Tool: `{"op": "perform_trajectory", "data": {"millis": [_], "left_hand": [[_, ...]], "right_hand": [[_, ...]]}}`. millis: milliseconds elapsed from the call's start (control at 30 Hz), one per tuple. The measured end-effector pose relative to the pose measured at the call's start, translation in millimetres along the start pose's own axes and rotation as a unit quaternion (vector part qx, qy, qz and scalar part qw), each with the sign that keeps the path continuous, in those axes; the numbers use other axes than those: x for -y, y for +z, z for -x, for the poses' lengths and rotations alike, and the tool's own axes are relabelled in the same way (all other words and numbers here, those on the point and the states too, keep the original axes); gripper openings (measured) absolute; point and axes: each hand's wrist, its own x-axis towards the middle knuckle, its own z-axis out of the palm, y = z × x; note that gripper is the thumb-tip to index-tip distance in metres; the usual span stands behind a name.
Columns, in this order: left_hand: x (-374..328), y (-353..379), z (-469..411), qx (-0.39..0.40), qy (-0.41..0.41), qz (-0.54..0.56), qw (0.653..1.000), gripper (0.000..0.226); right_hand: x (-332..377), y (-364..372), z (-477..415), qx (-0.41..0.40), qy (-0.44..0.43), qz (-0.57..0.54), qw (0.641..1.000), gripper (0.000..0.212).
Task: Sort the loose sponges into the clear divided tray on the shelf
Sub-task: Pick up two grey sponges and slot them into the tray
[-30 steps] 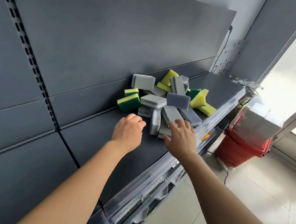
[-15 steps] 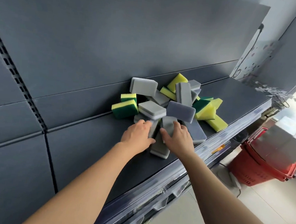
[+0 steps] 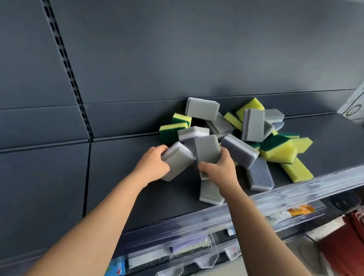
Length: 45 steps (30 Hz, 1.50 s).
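Note:
A heap of loose sponges (image 3: 252, 131) lies on the dark grey shelf (image 3: 331, 150), grey-and-white ones mixed with yellow-and-green ones. My left hand (image 3: 153, 165) grips a grey sponge (image 3: 177, 162) at the heap's near left edge. My right hand (image 3: 219, 170) grips another grey sponge (image 3: 206, 148) just beside it; the two sponges touch. A further grey sponge (image 3: 210, 193) lies flat on the shelf under my right wrist. No clear divided tray is in view.
The shelf's clear plastic front rail (image 3: 258, 209) runs diagonally below my arms, with price tags on it. Red stacked baskets (image 3: 353, 245) stand on the tiled floor at the lower right. The shelf's dark back wall (image 3: 185, 49) rises behind the heap.
Both hands reached into the near edge of the heap and each closed on a grey sponge. The camera moved closer and swung left.

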Motion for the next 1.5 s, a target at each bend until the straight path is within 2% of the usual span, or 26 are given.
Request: {"op": "perform_trajectory", "data": {"millis": [133,333,500,633,700,767,833,933,1167,1500], "left_hand": [[17.3,-13.2,24.5,-0.03,-0.007,0.071,0.997,0.038],[46.3,-34.5,67.1,-0.079,-0.005,0.142,0.987,0.049],[69.6,-62.0,104.1,-0.148,-0.012,0.187,0.971,0.025],[91.1,-88.7,130.7,-0.216,-0.024,0.164,0.962,0.011],[104.9,-104.6,144.5,-0.242,-0.031,0.151,0.958,0.012],[118.2,-120.9,159.2,-0.257,-0.039,0.15,0.954,0.025],[133.1,-139.4,176.4,-0.281,-0.041,0.16,0.946,0.048],[155.4,-167.8,200.0,-0.303,-0.031,0.149,0.941,0.064],[209.1,-242.3,247.3,-0.329,-0.039,0.104,0.938,0.052],[280.0,-315.2,290.9,-0.327,-0.06,0.09,0.939,0.053]], "right_hand": [[4.1,19.3,11.1,0.066,-0.068,-0.088,0.992,0.065],[16.6,62.1,32.2,0.135,-0.123,-0.151,0.971,0.056],[38.3,103.6,53.1,0.165,-0.147,-0.178,0.959,0.031],[55.7,137.5,73.1,0.2,-0.155,-0.171,0.952,0.029],[64.4,156.2,85.6,0.224,-0.156,-0.183,0.945,0.033],[72.9,173.6,97.8,0.242,-0.156,-0.176,0.941,0.048],[83.3,193.6,112.7,0.263,-0.158,-0.164,0.937,0.066],[100.3,225.5,136.1,0.281,-0.179,-0.165,0.928,0.074],[135.8,302.1,193.2,0.324,-0.229,-0.161,0.904,0.068],[168.6,386.0,243.0,0.299,-0.227,-0.132,0.917,0.048]]}}
